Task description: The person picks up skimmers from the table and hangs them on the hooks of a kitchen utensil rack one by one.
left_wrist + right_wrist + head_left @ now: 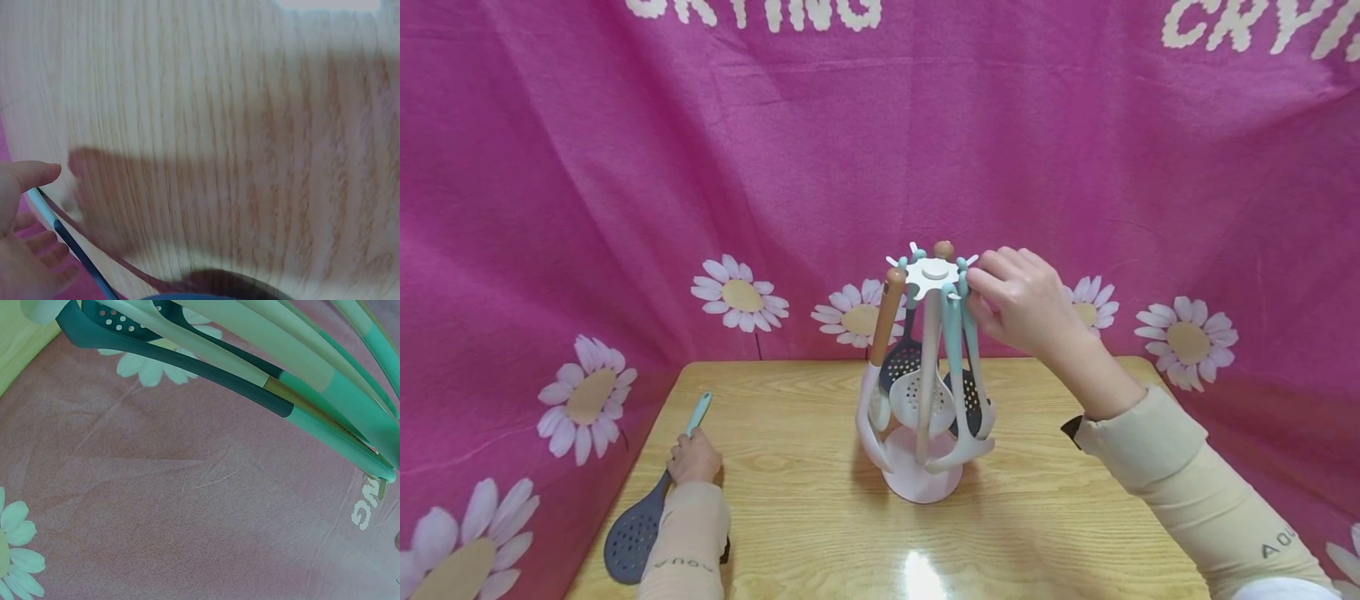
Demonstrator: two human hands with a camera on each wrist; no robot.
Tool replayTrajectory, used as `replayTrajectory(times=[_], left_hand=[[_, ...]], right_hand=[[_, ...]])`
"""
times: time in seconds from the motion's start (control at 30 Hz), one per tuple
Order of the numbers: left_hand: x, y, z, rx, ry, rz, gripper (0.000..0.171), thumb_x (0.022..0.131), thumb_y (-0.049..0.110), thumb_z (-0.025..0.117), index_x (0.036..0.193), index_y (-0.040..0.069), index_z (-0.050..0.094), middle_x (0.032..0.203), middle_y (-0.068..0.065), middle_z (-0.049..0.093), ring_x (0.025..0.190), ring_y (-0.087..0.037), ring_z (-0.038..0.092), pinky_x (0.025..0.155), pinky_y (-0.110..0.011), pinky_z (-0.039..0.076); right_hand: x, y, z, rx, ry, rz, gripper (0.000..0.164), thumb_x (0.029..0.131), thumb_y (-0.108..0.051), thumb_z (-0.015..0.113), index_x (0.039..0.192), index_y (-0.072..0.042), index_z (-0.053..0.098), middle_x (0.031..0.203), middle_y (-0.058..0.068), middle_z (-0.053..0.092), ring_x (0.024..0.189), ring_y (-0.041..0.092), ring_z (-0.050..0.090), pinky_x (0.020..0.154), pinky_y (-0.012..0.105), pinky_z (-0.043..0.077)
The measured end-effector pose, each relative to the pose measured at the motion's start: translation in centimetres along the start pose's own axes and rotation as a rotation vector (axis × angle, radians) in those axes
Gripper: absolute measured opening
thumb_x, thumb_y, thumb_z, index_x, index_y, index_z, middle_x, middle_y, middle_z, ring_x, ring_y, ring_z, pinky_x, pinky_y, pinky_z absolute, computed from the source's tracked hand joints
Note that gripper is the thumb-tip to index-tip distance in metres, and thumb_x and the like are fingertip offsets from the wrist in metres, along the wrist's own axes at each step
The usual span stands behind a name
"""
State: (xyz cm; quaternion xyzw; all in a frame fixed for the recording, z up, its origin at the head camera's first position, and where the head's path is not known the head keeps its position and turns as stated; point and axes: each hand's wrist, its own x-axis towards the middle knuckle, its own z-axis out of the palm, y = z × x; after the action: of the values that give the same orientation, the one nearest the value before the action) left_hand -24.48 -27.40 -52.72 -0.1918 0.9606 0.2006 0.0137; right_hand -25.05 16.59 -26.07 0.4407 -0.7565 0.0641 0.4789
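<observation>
My left hand (695,457) holds the turquoise and dark handle of a perforated skimmer (634,533) at the table's left side. In the left wrist view, its thumb (44,173) lies on one side of the handle and the fingers on the other. My right hand (1026,296) is at the top of a white utensil rack (925,487), fingers curled beside a turquoise handle (972,325); I cannot tell whether they grip it. The right wrist view shows turquoise handles and a dark utensil (187,362) hanging from the rack, with the hand out of sight.
Several utensils hang around the rack, among them a white ladle with a brown handle (887,325) and a white skimmer (921,400). The rack stands on a wooden table (790,517). A pink curtain (820,150) with daisies surrounds the back and sides.
</observation>
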Motion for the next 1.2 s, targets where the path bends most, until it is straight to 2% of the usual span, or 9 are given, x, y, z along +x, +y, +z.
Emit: replayTrajectory(times=[0.17,0.43,0.6,0.9,1.2], left_hand=[[-0.3,-0.5,-0.2,-0.005,0.016,-0.034,0.036,0.083,0.001,0.043,0.113,-0.017,0.035,0.115,-0.038,0.037,0.106,-0.053,0.039,0.086,-0.058,0.034],[-0.4,-1.3,0.0,-0.017,0.014,-0.051,0.036,0.084,-0.001,0.041,0.114,-0.019,0.034,0.110,-0.041,0.039,0.104,-0.054,0.040,0.084,-0.058,0.036],[-0.4,-1.5,0.1,-0.011,0.035,-0.025,0.032,0.084,-0.002,0.039,0.111,-0.020,0.036,0.107,-0.040,0.040,0.102,-0.053,0.041,0.082,-0.058,0.037],[0.1,-2.2,1.0,-0.007,0.126,0.021,0.023,0.084,-0.003,0.038,0.099,-0.020,0.043,0.099,-0.038,0.043,0.096,-0.053,0.044,0.075,-0.057,0.040],[0.1,-1.6,0.8,0.027,0.089,0.027,0.023,0.083,-0.004,0.042,0.101,-0.018,0.043,0.097,-0.037,0.046,0.095,-0.052,0.047,0.074,-0.056,0.042]], right_hand=[[0.0,0.0,0.1,0.001,0.001,-0.002,0.004,0.071,0.001,0.053,0.071,-0.002,0.050,0.066,0.007,0.046,0.054,0.023,0.041,0.048,0.031,0.032],[0.0,-0.1,0.2,-0.001,0.003,-0.003,0.003,0.072,0.000,0.052,0.071,-0.002,0.050,0.066,0.008,0.047,0.055,0.023,0.041,0.048,0.031,0.033],[0.0,-0.1,0.2,0.005,0.008,-0.001,0.004,0.071,0.000,0.053,0.071,-0.002,0.050,0.067,0.008,0.048,0.055,0.023,0.042,0.048,0.032,0.033],[0.0,-0.1,0.2,0.002,0.005,-0.001,0.004,0.071,0.000,0.052,0.070,-0.003,0.049,0.066,0.008,0.048,0.054,0.023,0.041,0.048,0.031,0.032],[0.1,0.0,0.1,-0.009,0.001,-0.005,0.005,0.072,0.001,0.051,0.070,-0.003,0.048,0.065,0.007,0.046,0.053,0.022,0.040,0.047,0.031,0.031]])
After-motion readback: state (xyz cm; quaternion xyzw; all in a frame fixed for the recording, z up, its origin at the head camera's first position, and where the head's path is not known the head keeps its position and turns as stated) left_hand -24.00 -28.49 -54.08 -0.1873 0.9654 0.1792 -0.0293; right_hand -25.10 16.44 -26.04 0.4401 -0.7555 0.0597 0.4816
